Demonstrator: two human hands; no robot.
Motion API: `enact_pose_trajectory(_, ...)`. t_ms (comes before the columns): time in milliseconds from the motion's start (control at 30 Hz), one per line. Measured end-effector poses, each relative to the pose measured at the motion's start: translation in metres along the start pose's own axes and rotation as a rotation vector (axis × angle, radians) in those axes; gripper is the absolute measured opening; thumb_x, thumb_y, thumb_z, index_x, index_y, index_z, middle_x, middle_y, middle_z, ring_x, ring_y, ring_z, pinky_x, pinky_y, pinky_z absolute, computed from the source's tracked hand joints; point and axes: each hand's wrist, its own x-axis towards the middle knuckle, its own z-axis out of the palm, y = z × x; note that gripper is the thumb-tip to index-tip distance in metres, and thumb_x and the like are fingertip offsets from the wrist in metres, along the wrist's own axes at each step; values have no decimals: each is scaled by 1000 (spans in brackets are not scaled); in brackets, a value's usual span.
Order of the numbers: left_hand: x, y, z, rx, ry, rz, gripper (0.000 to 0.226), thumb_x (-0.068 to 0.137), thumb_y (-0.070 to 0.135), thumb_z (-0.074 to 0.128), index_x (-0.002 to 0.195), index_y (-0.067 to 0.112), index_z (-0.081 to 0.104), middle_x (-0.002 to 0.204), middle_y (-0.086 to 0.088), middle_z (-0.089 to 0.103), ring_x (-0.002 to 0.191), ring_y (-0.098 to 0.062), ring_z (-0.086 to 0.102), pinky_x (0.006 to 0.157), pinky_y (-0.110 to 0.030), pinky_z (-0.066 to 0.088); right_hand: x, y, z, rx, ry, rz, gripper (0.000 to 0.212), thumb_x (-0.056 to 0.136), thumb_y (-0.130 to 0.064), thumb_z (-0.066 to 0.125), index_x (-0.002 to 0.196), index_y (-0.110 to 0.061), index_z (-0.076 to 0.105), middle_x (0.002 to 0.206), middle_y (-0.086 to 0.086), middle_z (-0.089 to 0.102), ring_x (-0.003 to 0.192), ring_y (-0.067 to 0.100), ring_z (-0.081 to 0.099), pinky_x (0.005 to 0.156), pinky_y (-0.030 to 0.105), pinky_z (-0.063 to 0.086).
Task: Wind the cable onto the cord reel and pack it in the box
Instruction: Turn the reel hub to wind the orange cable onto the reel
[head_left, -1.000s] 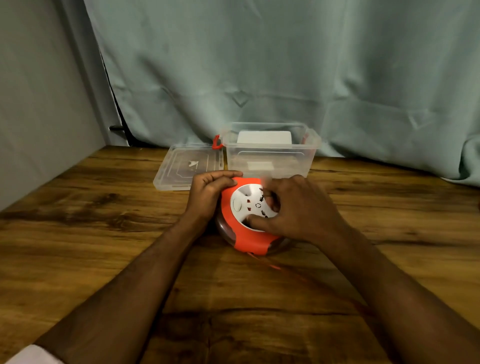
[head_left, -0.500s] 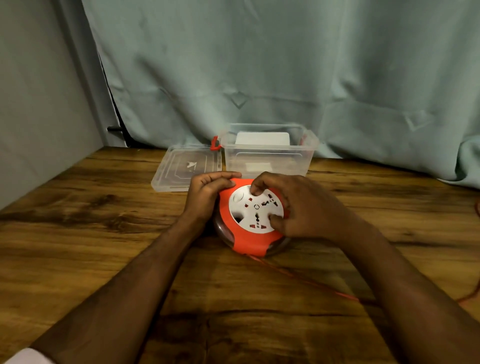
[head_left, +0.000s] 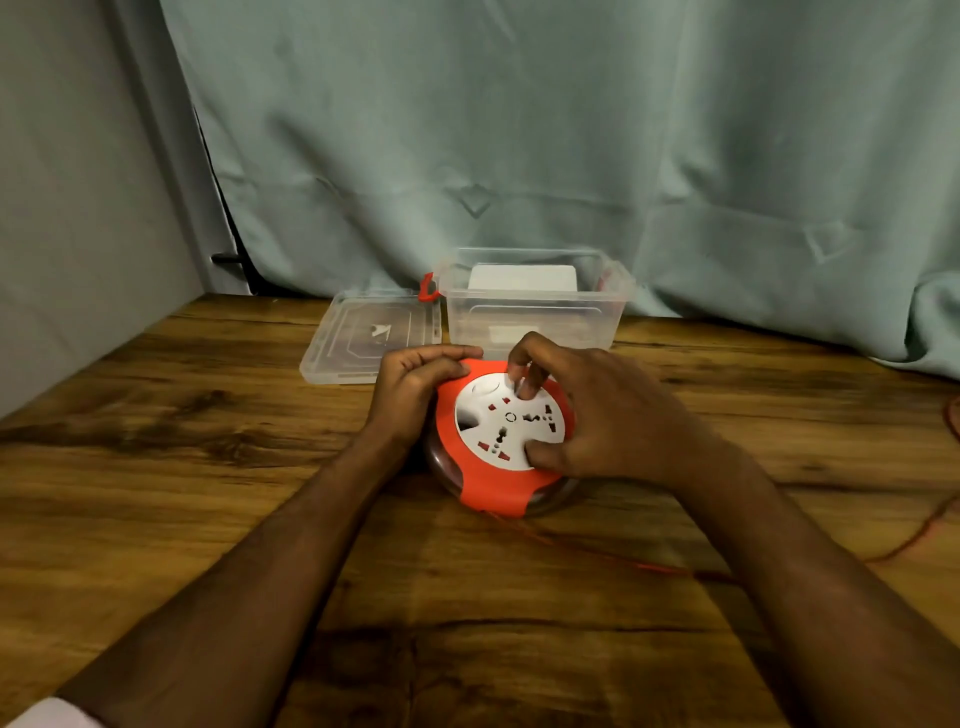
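Gripping the cord reel (head_left: 501, 441) with both hands (head_left: 415, 387), you have loose orange cable (head_left: 909, 540) unwound and the box (head_left: 535, 317) unfilled.

At frame centre, the left hand (head_left: 415, 395) is gripping the orange rim of the cord reel (head_left: 498, 447) while the right hand (head_left: 602, 415) is pressing fingers into its white socket face. An orange cable (head_left: 613, 558) is trailing toward the right edge. Behind, a clear box (head_left: 535, 312) is standing open beside its lid (head_left: 371, 338) on the wooden table (head_left: 208, 493).
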Motion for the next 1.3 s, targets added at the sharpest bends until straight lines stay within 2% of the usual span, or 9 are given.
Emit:
enact_pose_trajectory(133, 0, 1, 0, 17, 7, 7, 25, 88, -6, 55, 104, -6, 74, 103, -22, 75, 89, -32, 71, 76, -34, 60, 2, -3, 6, -64, 14, 46, 53, 66, -67, 74, 95, -33, 44, 83, -14, 63, 75, 7, 61, 57, 22, 39)
enact_pose_trajectory(267, 0, 0, 0, 29, 16, 6, 25, 89, -6, 54, 105, -6, 73, 104, -21, 75, 89, -31, 71, 76, -34, 60, 5, -8, 20, -113, 51, 159, 54, 65, -80, 64, 73, -31, 42, 72, -13, 59, 71, 11, 57, 63, 28, 43)
enact_pose_trajectory(500, -2, 4, 3, -3, 0, 5, 25, 88, -9, 53, 100, -4, 74, 98, -17, 76, 84, -27, 72, 73, -34, 61, 10, -25, 26, -118, 120, 267, 54, 75, -77, 64, 63, -28, 45, 86, -7, 69, 85, 14, 62, 79, 37, 54)
enact_pose_trajectory(633, -1, 3, 2, -9, 14, -1, 25, 86, -6, 55, 100, -3, 75, 98, -21, 76, 86, -32, 71, 76, -38, 60, 6, -13, 13, 59, 89, 125, 19, 78, -40, 77, 87, -29, 64, 93, -14, 71, 80, 4, 64, 66, 26, 52)
enact_pose_trajectory(700, -1, 2, 1, -12, 10, -3, 24, 84, -1, 58, 100, -2, 76, 100, -22, 75, 87, -34, 71, 78, -40, 59, 4, -5, 4, 77, -9, 46, 38, 74, -27, 79, 108, -32, 62, 100, -19, 64, 75, -6, 55, 62, 15, 40)
enact_pose_trajectory(933, -1, 2, 0, 7, -1, -11, 32, 76, 11, 61, 101, -1, 76, 103, -19, 76, 93, -36, 71, 80, -40, 60, 3, 10, -3, 66, -91, 15, 59, 74, -36, 77, 127, -41, 51, 125, -17, 65, 89, 5, 63, 70, 32, 59)
enact_pose_trajectory(1033, -1, 3, 0, 14, -7, -2, 32, 78, 8, 60, 104, -5, 74, 104, -20, 75, 92, -36, 71, 77, -37, 60, 3, 11, -5, 44, -108, 3, 61, 78, -38, 75, 135, -43, 55, 130, -21, 63, 95, -1, 59, 75, 25, 53)
enact_pose_trajectory(1167, -3, 5, 1, 43, -17, 11, 25, 88, -6, 54, 105, -8, 72, 105, -21, 75, 88, -30, 71, 73, -31, 60, 3, 10, -5, -4, -103, -8, 55, 75, -47, 74, 129, -43, 61, 121, -23, 65, 79, -11, 51, 67, 12, 35)
enact_pose_trajectory(1300, -4, 7, 2, 34, -17, 11, 26, 89, -7, 53, 105, -7, 73, 103, -23, 74, 85, -28, 71, 70, -29, 60, -1, 4, -3, -79, -47, -15, 38, 70, -60, 76, 95, -36, 62, 91, -18, 62, 75, 0, 51, 62, 19, 34)
